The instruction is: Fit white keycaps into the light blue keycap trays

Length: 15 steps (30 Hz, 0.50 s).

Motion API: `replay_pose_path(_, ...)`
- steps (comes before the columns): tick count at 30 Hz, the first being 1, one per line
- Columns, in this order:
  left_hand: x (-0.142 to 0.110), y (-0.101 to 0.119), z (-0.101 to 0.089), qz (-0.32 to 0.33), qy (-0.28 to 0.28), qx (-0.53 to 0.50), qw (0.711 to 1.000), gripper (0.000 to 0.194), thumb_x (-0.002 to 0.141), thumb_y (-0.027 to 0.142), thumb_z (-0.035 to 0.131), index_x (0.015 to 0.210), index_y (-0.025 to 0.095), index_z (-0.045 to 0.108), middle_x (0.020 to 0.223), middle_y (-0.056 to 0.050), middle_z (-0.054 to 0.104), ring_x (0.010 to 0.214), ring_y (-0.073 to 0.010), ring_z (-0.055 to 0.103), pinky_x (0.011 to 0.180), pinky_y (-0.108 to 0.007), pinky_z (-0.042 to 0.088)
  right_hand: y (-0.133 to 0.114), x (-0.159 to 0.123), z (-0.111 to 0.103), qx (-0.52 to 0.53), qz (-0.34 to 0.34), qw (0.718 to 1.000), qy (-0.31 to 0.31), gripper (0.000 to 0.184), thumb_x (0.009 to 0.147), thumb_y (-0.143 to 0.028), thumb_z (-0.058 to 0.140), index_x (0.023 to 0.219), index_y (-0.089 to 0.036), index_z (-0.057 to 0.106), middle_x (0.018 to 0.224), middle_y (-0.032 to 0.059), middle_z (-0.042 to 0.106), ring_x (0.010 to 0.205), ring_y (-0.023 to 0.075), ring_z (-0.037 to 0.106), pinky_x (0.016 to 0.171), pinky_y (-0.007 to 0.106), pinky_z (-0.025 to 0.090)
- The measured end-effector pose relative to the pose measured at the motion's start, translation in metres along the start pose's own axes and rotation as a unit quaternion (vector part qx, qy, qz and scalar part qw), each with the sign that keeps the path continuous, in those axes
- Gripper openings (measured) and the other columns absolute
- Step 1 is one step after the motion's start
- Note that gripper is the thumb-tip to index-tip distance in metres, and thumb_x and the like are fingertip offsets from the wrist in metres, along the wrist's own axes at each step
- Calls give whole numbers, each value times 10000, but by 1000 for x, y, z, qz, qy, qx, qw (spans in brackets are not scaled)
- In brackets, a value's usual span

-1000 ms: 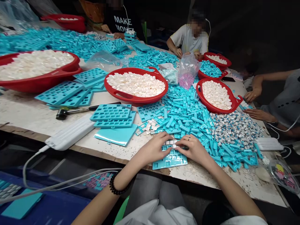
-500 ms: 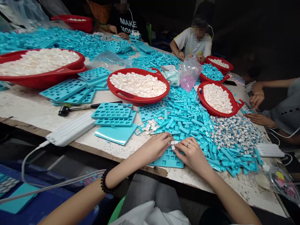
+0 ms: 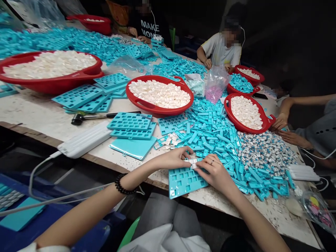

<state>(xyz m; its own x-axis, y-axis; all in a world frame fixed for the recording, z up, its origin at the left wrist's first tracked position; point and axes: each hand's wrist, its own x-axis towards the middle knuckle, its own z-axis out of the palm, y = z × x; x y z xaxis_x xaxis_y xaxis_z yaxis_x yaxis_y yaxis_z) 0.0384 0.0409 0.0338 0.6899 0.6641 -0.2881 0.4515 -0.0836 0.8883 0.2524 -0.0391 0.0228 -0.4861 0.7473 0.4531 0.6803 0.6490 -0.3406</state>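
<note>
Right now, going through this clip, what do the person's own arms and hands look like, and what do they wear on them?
Both are bare, with no gloves: the left hand and right hand. The left wrist wears a black coiled bracelet, and the right hand a silver-coloured ring. A white sleeve shows at the bottom edge on the left arm.

Against the earlier views, the left hand [image 3: 173, 158] sits higher on the work, fingers reaching past the tray's upper edge, and its forearm lies flatter over the table edge [image 3: 147, 176]. More of the teal keycap tray [image 3: 183, 182] now shows below the hands.
</note>
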Motion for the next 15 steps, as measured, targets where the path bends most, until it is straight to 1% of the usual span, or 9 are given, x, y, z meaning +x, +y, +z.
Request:
replay_pose_path(1, 1, 0, -1, -12, -5, -20, 1000, 490, 726, 396, 705, 1155, 169, 633, 1007, -64, 701, 957, -257, 651, 749, -301, 486, -1, 0, -1, 0, -9, 1000, 3, 121, 986, -260, 591, 1008, -204, 696, 825, 51, 680, 798, 195, 598, 863, 393, 489)
replay_pose_path(2, 2, 0, -1, -19, -11, -36, 999, 460, 730, 420, 706, 1115, 170, 670, 1040, -73, 711, 993, -271, 649, 772, -308, 487, -1, 0, -2, -4, -19, 1000, 5, 125, 988, -259, 589, 1020, -200, 695, 821, 50, 680, 792, 193, 598, 870, 394, 488)
replay_pose_path(4, 2, 3, -3, -20, -20, -61, 998, 346, 752, 436, 697, 987, 184, 728, 1084, -66, 724, 1041, -285, 641, 809, -313, 483, -4, 1, -4, -18, -37, 999, 7, 130, 994, -241, 577, 1034, -194, 692, 808, 48, 679, 780, 189, 599, 884, 399, 484)
replay_pose_path(6, 1, 7, -4, -24, -21, -89, 996, 291, 760, 428, 706, 941, 203, 737, 1061, -44, 735, 1033, -277, 645, 812, -307, 484, -8, 1, -5, -34, -48, 998, 8, 136, 998, -222, 564, 1040, -191, 690, 797, 48, 680, 772, 190, 601, 888, 406, 481)
replay_pose_path(8, -2, 9, -5, -38, -27, -107, 993, 351, 736, 439, 746, 1009, 221, 720, 986, -26, 737, 967, -257, 659, 771, -295, 490, -12, 1, -5, -47, -54, 997, 7, 139, 997, -206, 558, 1040, -186, 689, 794, 50, 679, 763, 192, 598, 884, 409, 480)
replay_pose_path(10, -3, 8, -4, -44, -40, -99, 993, 484, 682, 473, 803, 1084, 230, 690, 971, -22, 727, 930, -247, 661, 736, -287, 493, -14, 1, -4, -57, -57, 997, 5, 137, 993, -193, 557, 1029, -172, 688, 791, 55, 676, 760, 198, 588, 874, 406, 479)
replay_pose_path(11, -3, 6, -3, -38, -42, -89, 994, 544, 649, 482, 830, 1107, 230, 681, 1014, -30, 721, 955, -250, 658, 751, -288, 495, -15, 0, -4, -58, -56, 997, 3, 138, 993, -192, 556, 1023, -168, 688, 788, 56, 674, 763, 200, 583, 871, 403, 479)
replay_pose_path(13, -1, 1, -1, -14, -35, -73, 997, 618, 598, 477, 870, 1130, 227, 680, 1146, -55, 700, 1065, -267, 633, 838, -301, 491, -13, 0, -2, -49, -51, 998, 0, 148, 998, -200, 546, 1017, -172, 690, 788, 55, 673, 767, 202, 578, 867, 397, 480)
replay_pose_path(15, 3, -5, 1, 2, -29, -70, 997, 619, 591, 479, 877, 1124, 221, 697, 1197, -68, 691, 1134, -280, 610, 902, -312, 475, -11, 0, -1, -30, -42, 999, -2, 155, 1002, -211, 541, 1005, -184, 693, 792, 52, 676, 764, 198, 580, 866, 393, 479)
